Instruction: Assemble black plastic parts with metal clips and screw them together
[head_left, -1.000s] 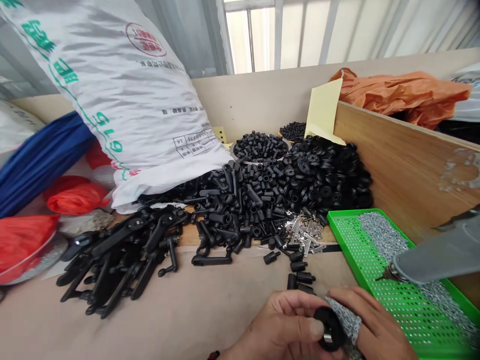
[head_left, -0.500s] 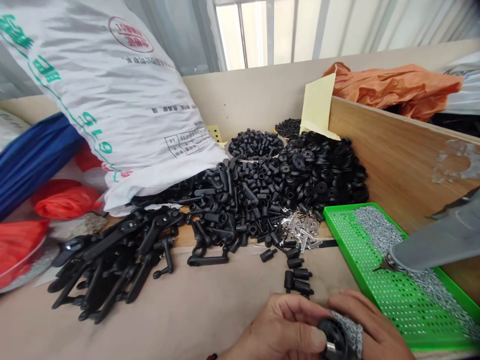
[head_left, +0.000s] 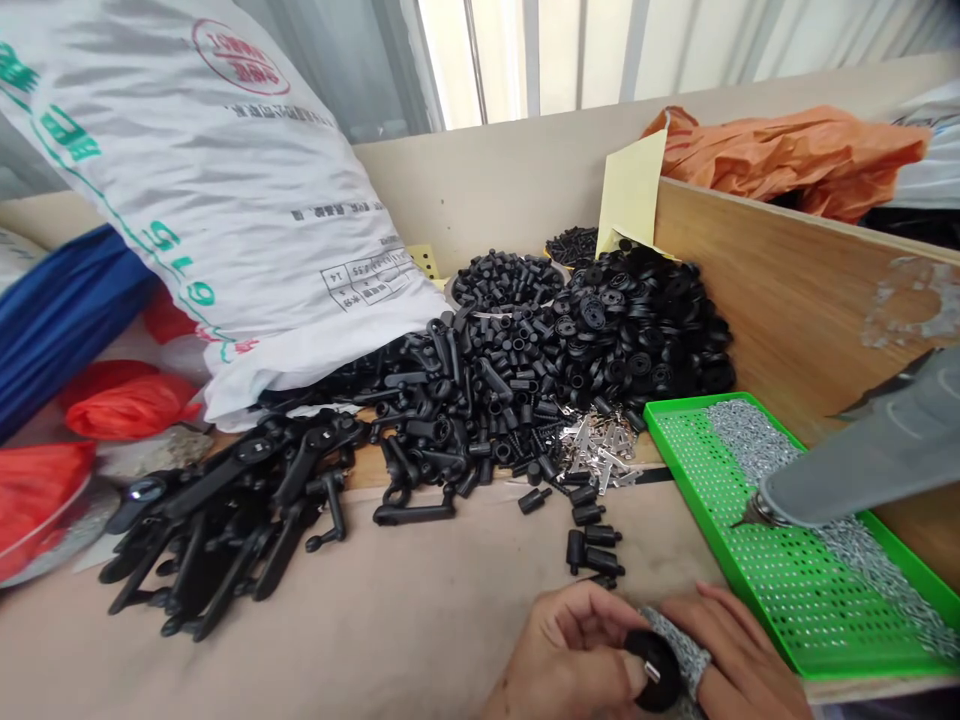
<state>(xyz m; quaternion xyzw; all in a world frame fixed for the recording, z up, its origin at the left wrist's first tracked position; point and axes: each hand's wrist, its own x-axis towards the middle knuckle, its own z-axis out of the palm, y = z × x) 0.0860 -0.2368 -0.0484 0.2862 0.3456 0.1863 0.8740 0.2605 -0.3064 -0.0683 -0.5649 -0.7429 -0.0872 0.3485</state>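
Observation:
At the bottom edge, my left hand pinches a small round black plastic wheel with a shiny metal piece at its middle. My right hand holds the same wheel from the other side, with a grey knitted cot on one finger. Both hands are curled round the part, above the tan work surface. Just beyond my fingers lie a few loose black caps.
A green perforated tray of small metal screws lies at right, with a grey power screwdriver hanging over it. Behind are piles of black wheels, black caps, black crank handles, silver clips, a white sack and a wooden board.
The view has shifted a little. My hands stay on the wheel and have turned it slightly, so the metal piece now shows at its centre.

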